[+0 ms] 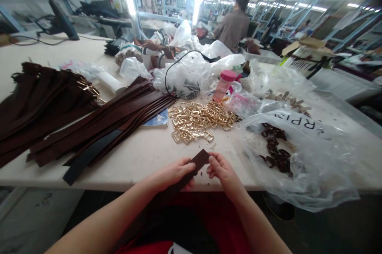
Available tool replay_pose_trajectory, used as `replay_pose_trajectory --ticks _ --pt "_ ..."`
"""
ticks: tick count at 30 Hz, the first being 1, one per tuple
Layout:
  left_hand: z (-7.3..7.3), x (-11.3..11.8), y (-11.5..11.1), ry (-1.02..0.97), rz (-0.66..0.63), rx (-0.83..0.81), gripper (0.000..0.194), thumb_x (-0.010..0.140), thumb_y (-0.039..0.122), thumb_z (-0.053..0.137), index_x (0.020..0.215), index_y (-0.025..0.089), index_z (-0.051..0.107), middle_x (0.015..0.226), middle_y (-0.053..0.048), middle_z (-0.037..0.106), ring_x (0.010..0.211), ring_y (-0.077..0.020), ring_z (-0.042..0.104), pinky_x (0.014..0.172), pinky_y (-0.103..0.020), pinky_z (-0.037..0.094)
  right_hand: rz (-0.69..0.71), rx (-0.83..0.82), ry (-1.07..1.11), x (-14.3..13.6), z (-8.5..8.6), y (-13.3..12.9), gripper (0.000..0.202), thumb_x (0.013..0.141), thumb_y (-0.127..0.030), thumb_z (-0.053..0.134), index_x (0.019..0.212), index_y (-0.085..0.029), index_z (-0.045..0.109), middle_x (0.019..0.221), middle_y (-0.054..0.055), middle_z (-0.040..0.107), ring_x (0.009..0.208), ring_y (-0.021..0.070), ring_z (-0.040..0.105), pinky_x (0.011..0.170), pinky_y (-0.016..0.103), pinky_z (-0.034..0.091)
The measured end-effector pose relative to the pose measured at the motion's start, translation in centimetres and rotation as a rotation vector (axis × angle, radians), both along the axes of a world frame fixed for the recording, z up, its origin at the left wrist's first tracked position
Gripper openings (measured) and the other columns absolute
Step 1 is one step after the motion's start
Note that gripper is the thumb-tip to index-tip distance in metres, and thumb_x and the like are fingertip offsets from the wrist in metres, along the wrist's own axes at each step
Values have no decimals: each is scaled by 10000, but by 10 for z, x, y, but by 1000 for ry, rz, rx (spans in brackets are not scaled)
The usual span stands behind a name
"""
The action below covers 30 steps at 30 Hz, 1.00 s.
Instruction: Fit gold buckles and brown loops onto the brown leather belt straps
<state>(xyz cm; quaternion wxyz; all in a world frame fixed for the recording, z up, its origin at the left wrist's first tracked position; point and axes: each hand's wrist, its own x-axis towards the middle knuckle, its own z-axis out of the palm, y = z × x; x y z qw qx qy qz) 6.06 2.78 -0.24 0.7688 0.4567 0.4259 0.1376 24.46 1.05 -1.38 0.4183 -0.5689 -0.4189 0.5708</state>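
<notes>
From here I see the dark brown strap [200,161] slanting forward-right over the table's [146,158] near edge, left hand [178,169] closed around it, right hand [221,168] nearer its far end, fingers curled, pinch unclear to me

Right of you, clear plastic bag [322,158]: big black capitals, P and R among them; film creased, whole word can't be made out. Beyond it, cardboard box [298,64]: you can read what looks like "DRAFT", first letter uncertain. Ahead of you, blue printed sheet [158,119]: pale marks, too small to read.
</notes>
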Motion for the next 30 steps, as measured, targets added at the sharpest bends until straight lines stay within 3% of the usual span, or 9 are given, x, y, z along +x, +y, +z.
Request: replay_pose_trajectory --ticks 4,6,11,14,18,23,28,30 --pt "0 -3 3 52 91 -16 156 816 326 399 867 187 450 545 39 571 423 -82 517 421 -173 423 -74 241 -598 24 -9 57 427 765 -497 486 1028 -162 520 949 78 568 696 160 553 643 296 437" --pt "0 -2 3 72 107 -14 136 802 297 391 867 190 444 540 39 574 421 -87 521 416 -176 423 -45 271 -759 26 -14 84 382 738 -450 535 984 -158 553 994 97 556 761 180 547 719 312 406" --pt "1 -1 3 109 114 -3 125 776 263 385 866 190 434 544 31 588 420 -96 532 412 -178 417 16 217 -817 15 -19 117 229 592 -344 697 703 -182 579 733 40 575 738 198 525 665 287 342" --pt "-2 -1 4 118 107 -3 136 766 275 404 866 188 438 545 31 586 423 -103 534 422 -193 429 30 229 -784 11 -20 114 154 637 -296 652 625 -188 542 658 18 555 685 177 509 627 270 316" --pt "-6 -2 3 91 120 16 199 779 357 434 883 187 440 563 33 578 444 -104 537 437 -201 436 -2 294 -665 8 -15 92 189 764 -363 515 690 -193 550 727 31 560 713 173 506 630 267 330" --pt "-8 -6 -2 43 130 109 335 802 501 407 897 181 433 570 23 583 438 -102 535 409 -182 397 32 255 -380 5 -1 48 420 846 -511 320 930 -181 566 590 -29 450 506 118 437 495 243 355" --pt "-2 -4 -14 10 49 165 293 804 448 429 922 180 448 567 28 575 434 -100 529 412 -187 407 45 -65 426 -7 5 3 390 740 -470 584 1004 -183 599 575 -65 364 442 42 313 401 161 250" --pt "5 -3 -18 20 -9 160 267 810 417 422 928 179 452 558 30 565 432 -98 527 405 -179 405 8 -141 565 -12 6 -7 384 704 -432 644 991 -178 617 571 -69 357 435 29 289 384 147 211"
